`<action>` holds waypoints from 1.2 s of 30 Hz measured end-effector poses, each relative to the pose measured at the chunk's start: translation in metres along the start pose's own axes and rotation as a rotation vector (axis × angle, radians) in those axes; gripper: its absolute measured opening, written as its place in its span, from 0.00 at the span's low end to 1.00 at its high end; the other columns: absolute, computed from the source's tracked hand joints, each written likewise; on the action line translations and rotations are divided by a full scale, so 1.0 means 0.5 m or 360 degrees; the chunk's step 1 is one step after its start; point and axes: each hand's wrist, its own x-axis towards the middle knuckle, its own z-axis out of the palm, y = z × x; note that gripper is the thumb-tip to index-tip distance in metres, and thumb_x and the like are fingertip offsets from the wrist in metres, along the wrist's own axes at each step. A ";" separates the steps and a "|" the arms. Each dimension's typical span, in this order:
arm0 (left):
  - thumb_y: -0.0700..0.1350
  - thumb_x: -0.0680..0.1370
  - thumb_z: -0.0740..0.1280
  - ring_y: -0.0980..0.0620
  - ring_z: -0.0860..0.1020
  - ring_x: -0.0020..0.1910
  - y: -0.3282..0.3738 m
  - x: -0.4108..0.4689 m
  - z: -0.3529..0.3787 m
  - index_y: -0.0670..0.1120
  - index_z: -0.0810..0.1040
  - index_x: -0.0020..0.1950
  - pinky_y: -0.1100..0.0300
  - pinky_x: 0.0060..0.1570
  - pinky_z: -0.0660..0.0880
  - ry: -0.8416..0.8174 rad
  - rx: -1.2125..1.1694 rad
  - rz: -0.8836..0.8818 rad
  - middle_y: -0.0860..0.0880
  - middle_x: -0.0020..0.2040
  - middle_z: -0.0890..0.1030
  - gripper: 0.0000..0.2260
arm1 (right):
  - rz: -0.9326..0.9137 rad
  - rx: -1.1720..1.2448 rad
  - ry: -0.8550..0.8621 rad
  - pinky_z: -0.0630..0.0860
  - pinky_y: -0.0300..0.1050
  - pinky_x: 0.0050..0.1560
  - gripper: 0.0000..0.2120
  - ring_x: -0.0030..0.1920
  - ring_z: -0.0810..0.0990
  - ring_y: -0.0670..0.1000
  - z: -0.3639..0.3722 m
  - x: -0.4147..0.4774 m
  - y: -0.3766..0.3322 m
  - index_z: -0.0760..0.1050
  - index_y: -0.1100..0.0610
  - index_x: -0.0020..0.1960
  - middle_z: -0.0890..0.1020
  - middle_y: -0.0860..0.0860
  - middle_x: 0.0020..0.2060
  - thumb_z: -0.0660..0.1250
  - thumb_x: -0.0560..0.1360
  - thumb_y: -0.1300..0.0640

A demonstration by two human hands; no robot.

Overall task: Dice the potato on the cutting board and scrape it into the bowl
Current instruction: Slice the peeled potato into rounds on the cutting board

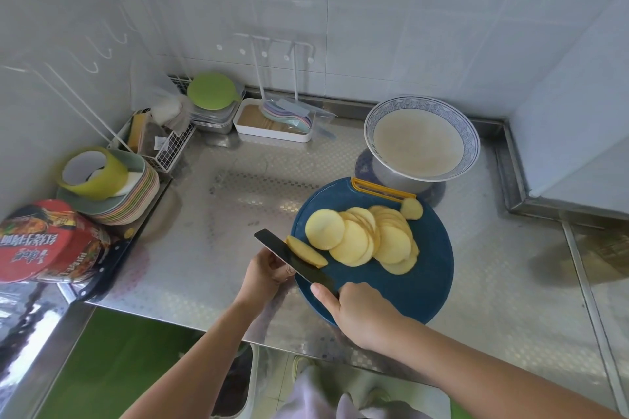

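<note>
Gripping the knife point(296, 262) by its handle with the right hand point(357, 311), fingers wrapped round it, blade angled across the left edge of the blue cutting board point(425, 282). Carrying a potato end piece point(306, 252) against the blade's flat, probably to shift it aside. Left hand point(267, 269) tucked behind the blade at the board's rim, likely steadying; fingers hidden, so cannot tell whether open or closed. Potato slices point(360, 238) fanned overlapping mid-board, not yet diced. Bowl point(369, 122) just beyond the board on the bench point(221, 197), kept close for scraping.
</note>
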 end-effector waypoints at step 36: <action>0.40 0.71 0.74 0.51 0.83 0.46 0.036 -0.007 0.002 0.39 0.74 0.57 0.62 0.44 0.79 -0.0154 -0.0433 -0.0174 0.44 0.48 0.82 0.17 | 0.0114 0.0359 -0.0202 0.64 0.40 0.29 0.31 0.28 0.67 0.48 -0.014 0.026 0.037 0.62 0.57 0.35 0.68 0.50 0.29 0.45 0.80 0.32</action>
